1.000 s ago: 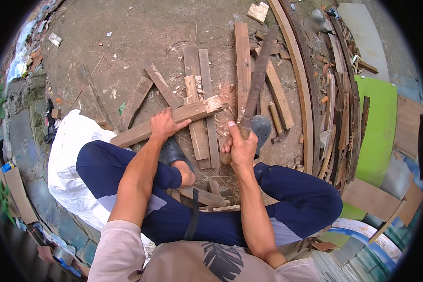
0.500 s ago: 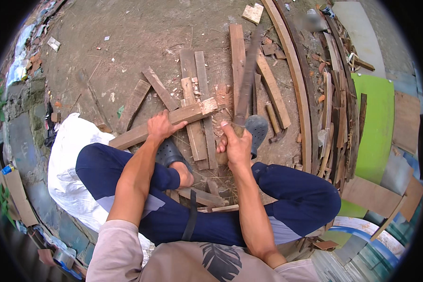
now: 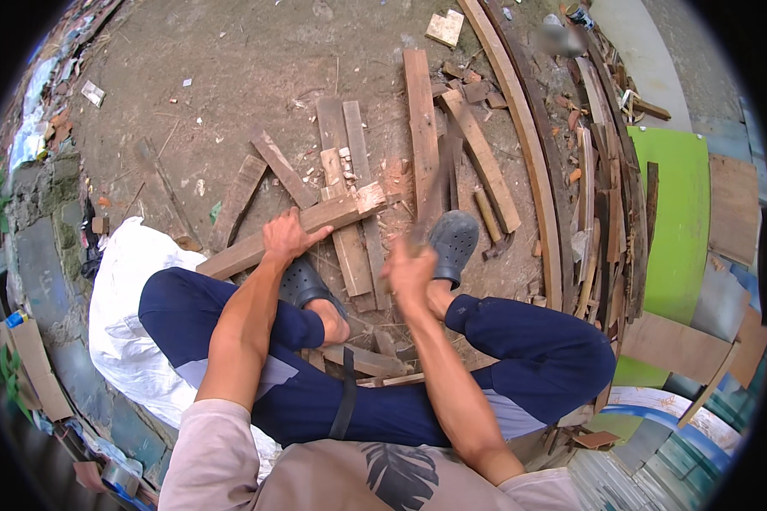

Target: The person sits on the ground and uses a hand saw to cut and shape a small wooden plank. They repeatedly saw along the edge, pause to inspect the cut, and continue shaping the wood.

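My left hand [image 3: 285, 233] is wrapped over a squared length of timber [image 3: 251, 247], pressing it down at a slant across other boards. The far right end of this timber is pale and freshly chipped. My right hand [image 3: 411, 268] grips the handle of a machete, its dark blade [image 3: 440, 183] smeared by motion and pointing up and away, just right of the chipped end. Beneath the timber lie two long boards [image 3: 351, 255], side by side, with small wood chips around them.
A hammer [image 3: 489, 223] rests beside my right clog [image 3: 454, 241]. Loose boards [image 3: 419, 111] lie ahead; long planks [image 3: 528, 136] and scrap wood line the right, before a green panel [image 3: 677, 221]. A white sack [image 3: 123, 298] bulges by my left knee.
My right hand has shifted left and slightly down, bringing the machete's blade lower and nearer the timber's chipped end. My left hand keeps its hold; the view has shifted a little.
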Tool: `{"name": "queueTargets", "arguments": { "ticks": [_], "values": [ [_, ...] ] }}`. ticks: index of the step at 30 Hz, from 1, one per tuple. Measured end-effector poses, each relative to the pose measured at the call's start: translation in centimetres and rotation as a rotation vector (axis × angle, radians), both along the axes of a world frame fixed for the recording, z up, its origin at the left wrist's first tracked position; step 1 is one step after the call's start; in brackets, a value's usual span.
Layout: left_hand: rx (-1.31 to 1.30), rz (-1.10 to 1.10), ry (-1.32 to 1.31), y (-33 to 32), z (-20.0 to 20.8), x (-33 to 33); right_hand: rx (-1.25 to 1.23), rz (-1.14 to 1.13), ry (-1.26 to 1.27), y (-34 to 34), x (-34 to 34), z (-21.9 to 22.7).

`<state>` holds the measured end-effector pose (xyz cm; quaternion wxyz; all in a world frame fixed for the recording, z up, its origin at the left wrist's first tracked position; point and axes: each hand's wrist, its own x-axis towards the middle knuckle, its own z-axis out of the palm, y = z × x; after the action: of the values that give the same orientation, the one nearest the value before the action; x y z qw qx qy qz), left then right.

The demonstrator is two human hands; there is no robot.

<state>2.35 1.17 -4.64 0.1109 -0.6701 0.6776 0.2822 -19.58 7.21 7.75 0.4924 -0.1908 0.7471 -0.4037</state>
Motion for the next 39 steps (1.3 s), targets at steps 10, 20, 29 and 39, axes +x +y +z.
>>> {"name": "queueTargets", "arguments": {
  "ticks": [10, 20, 29, 39],
  "values": [
    [-0.043, 0.007, 0.016, 0.2, 0.1, -0.2, 0.002, -0.029, -0.18, -0.9, -0.8, 2.3],
    [-0.013, -0.008, 0.015, 0.0, 0.1, 0.2, -0.044, 0.021, -0.208, -1.3, -0.9, 3.2],
    [0.017, -0.009, 0.01, 0.0, 0.2, 0.2, 0.198, 0.094, -0.315, -1.2, -0.6, 1.8],
    [-0.056, -0.001, 0.023, 0.4, -0.2, 0.5, 0.305, 0.191, -0.327, -0.7, -1.6, 1.9]
  ]
}}
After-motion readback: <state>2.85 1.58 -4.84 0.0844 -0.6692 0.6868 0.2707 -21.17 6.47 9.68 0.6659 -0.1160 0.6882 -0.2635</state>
